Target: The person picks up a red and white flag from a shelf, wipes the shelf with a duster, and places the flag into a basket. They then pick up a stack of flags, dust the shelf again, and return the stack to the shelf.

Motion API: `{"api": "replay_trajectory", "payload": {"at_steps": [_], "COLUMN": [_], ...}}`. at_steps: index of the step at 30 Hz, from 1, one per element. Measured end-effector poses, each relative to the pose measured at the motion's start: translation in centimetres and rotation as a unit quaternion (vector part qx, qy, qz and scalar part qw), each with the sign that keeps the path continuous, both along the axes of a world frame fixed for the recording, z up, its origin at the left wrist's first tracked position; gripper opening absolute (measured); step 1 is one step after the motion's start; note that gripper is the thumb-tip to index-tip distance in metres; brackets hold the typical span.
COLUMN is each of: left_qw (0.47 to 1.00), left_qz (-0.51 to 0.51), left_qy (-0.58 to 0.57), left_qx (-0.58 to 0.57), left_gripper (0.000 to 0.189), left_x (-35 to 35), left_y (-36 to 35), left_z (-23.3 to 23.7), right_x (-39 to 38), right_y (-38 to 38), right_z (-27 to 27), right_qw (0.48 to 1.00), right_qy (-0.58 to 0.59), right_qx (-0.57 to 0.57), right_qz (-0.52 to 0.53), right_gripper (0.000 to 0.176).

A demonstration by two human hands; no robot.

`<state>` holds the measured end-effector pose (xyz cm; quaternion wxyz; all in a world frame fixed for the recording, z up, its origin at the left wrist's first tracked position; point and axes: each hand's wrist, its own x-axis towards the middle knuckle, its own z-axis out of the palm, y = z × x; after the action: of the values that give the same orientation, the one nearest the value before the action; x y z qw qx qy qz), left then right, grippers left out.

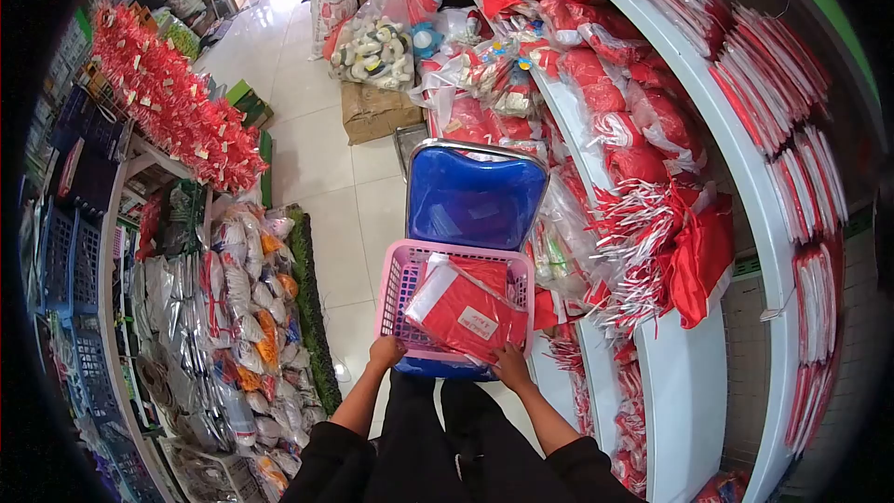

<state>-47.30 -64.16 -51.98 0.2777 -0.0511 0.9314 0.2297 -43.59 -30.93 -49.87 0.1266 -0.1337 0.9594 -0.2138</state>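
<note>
A pink plastic basket (394, 293) rests on the seat of a blue chair (477, 196) in front of my legs. Inside it lie flat red-and-white cloth packs (475, 312) in clear plastic, the top one slanted and bearing a white label with handwriting. My left hand (386, 351) is closed at the basket's near left corner. At the near right side, my right hand (509, 367) is closed over the rim, its fingertips against the lower edge of the top pack. Part of each hand's grip is hidden.
Curved shelves (684, 391) on the right hold red-and-white packs and tasselled cloth. A left rack carries red garlands (177, 98) and bagged goods (251, 317). Beyond the chair stand a cardboard box (377, 114) and a bag of round items (372, 51) on the tiled floor (317, 154).
</note>
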Motion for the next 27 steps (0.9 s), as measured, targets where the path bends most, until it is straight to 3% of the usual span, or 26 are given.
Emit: {"api": "replay_trajectory", "payload": {"at_steps": [2, 5, 6, 9, 12, 14, 16, 19, 20, 23, 25, 26, 27], "left_qw": [0.998, 0.989, 0.966, 0.929, 0.863, 0.846, 0.825, 0.821, 0.812, 0.546, 0.517, 0.512, 0.512], "left_qz": [0.012, -0.001, -0.064, -0.166, 0.139, 0.249, 0.293, 0.323, 0.332, 0.265, 0.244, 0.237, 0.234], "left_qy": [-0.04, -0.105, -0.117, -0.021, -0.138, -0.063, 0.01, -0.01, 0.004, -0.173, -0.208, -0.221, -0.228], "left_qx": [-0.044, 0.102, 0.219, 0.33, 0.466, 0.468, 0.483, 0.47, 0.48, 0.776, 0.794, 0.795, 0.794], "left_gripper": [0.025, 0.035, 0.046, 0.052, 0.058, 0.059, 0.058, 0.055, 0.057, 0.057, 0.058, 0.059, 0.059], "left_x": [-0.4, -1.2, -0.7, -1.1, -2.9, -4.3, -5.1, -5.4, -5.5, -6.5, -6.5, -6.1, -5.8], "left_y": [1.0, 1.3, 0.1, 2.7, 6.7, 8.1, 8.4, 9.6, 10.1, 9.7, 10.0, 10.0, 10.1], "left_z": [0.4, -0.2, -6.4, -3.0, 6.6, 7.9, 8.3, 13.6, 14.1, 8.9, 10.1, 10.6, 11.6], "right_x": [-0.7, -2.3, -2.8, -4.7, -6.8, -7.9, -8.2, -8.1, -7.9, -6.6, -7.3, -7.0, -6.7], "right_y": [-0.6, -1.9, -2.5, -4.2, -6.1, -7.3, -8.3, -9.4, -9.2, -9.9, -9.8, -9.4, -9.4], "right_z": [0.5, 2.7, 3.3, 4.0, 8.0, 11.2, 14.7, 16.8, 17.5, 19.0, 18.4, 18.0, 21.0], "right_qw": [0.994, 0.979, 0.973, 0.935, 0.906, 0.886, 0.87, 0.851, 0.851, 0.834, 0.863, 0.853, 0.844], "right_qy": [-0.056, -0.051, -0.035, 0.031, 0.025, 0.006, -0.018, 0.021, -0.031, -0.042, -0.039, -0.051, -0.063], "right_qx": [-0.082, -0.175, -0.203, -0.314, -0.354, -0.408, -0.45, -0.491, -0.496, -0.54, -0.502, -0.516, -0.53], "right_qz": [-0.041, -0.088, -0.101, -0.164, -0.23, -0.221, -0.202, -0.182, -0.17, -0.104, 0.048, 0.053, 0.058], "right_gripper": [0.029, 0.021, 0.02, 0.02, 0.022, 0.021, 0.021, 0.021, 0.025, 0.036, 0.036, 0.033, 0.03]}}
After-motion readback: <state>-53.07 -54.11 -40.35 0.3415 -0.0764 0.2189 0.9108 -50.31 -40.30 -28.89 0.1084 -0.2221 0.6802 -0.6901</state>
